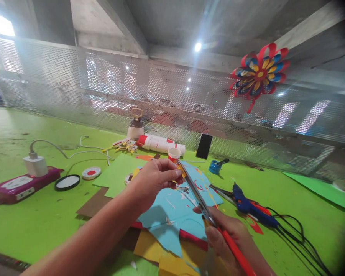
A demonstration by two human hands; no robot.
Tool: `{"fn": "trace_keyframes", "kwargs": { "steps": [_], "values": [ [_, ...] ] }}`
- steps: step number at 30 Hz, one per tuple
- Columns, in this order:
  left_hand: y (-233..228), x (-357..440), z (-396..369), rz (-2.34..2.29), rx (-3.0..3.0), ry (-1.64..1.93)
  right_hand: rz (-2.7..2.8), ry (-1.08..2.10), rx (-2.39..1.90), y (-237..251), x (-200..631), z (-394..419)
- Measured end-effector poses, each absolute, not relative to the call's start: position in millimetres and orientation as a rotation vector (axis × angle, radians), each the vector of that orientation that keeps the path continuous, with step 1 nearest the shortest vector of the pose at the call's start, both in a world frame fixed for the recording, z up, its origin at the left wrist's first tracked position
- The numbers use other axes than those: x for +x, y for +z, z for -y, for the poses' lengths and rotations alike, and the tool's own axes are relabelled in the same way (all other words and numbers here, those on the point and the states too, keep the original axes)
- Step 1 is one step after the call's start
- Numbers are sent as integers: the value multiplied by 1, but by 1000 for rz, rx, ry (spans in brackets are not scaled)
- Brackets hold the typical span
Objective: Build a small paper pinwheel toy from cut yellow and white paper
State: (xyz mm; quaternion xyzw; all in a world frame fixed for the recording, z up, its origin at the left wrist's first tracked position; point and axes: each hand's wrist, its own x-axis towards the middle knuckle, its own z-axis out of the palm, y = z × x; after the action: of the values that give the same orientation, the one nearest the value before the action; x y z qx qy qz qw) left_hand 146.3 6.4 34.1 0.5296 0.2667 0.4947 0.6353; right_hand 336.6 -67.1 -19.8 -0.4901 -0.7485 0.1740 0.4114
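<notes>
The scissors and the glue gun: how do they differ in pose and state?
The scissors are held in the right hand, raised and tilted over the blue paper; the glue gun lies untouched on the green table. A black cord trails from the glue gun; the scissors have none.

I count one pair of red-handled metal scissors point(207, 214), two white glue bottles with red caps point(161, 144), one blue hot-glue gun point(251, 205), one small blue pot point(215, 167) and one round black-rimmed mirror point(67, 182). One looped red, blue and yellow paper flower point(259, 75) hangs on the mesh. One white charger block point(36, 165) sits on one magenta box point(23, 184).
</notes>
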Motion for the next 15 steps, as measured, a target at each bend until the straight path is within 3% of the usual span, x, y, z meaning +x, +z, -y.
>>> {"fn": "trace_keyframes", "kwargs": {
  "steps": [15],
  "values": [
    [34,149,-4,-580,1202,1110,1708,496,-1385,-14,337,65]
  ]
}}
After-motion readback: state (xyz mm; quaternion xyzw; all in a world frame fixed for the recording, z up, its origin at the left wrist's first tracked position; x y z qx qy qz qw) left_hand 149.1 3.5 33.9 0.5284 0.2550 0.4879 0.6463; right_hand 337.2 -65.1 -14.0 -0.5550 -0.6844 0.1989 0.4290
